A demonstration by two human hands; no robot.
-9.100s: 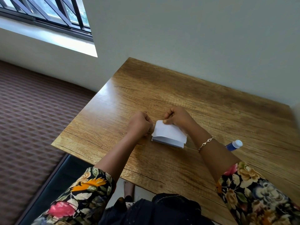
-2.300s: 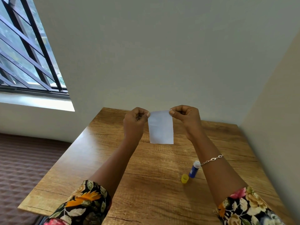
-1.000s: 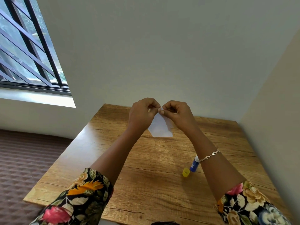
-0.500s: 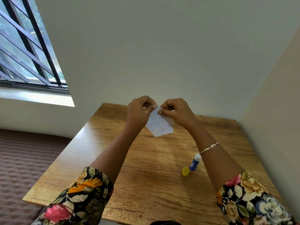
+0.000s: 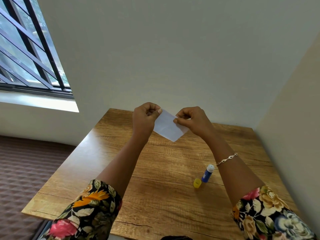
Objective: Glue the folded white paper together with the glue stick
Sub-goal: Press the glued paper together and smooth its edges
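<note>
I hold the folded white paper [image 5: 168, 126] up in the air above the far half of the wooden table [image 5: 155, 170]. My left hand [image 5: 144, 118] pinches its upper left corner and my right hand [image 5: 194, 121] pinches its right edge. The paper hangs tilted, one corner pointing down. A blue glue stick [image 5: 207, 173] with a white tip stands upright on the table under my right forearm. Its yellow cap [image 5: 197, 183] sits beside it on the left.
The table fits into a room corner, with walls at the back and at the right. A barred window [image 5: 26, 54] is at the upper left. Brown textured flooring [image 5: 26, 170] lies left of the table.
My hands have moved apart from a close pinch, and the paper has turned from hanging straight to tilted. The glue stick and cap have not moved.
</note>
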